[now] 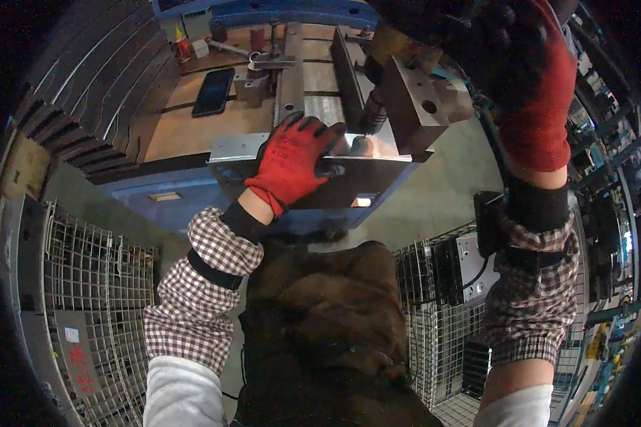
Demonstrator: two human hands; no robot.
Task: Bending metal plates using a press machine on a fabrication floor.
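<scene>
My left hand point(295, 162), in a red glove with black fingers, grips a bent sheet-metal panel point(238, 148). Its fingers lie over the panel's bright top face and the thumb presses the darker front side. Just right of that hand, a machine spindle with a tool point(374, 112) points down at the panel's top, close to a metal block point(419, 107). High at the right, my right hand point(534, 92) is raised beside the dark machine head point(434, 28). Its black-gloved fingers look curled; what they hold is lost in the dark.
On the wooden-topped machine table point(181, 135) lie a phone point(214, 92), a clamp point(271, 62) and a small red bottle point(183, 48). Stacked dark panels point(100, 85) stand at left. Wire baskets point(100, 277) flank me; the right one holds metal parts point(470, 267). Racks point(612, 164) line the right.
</scene>
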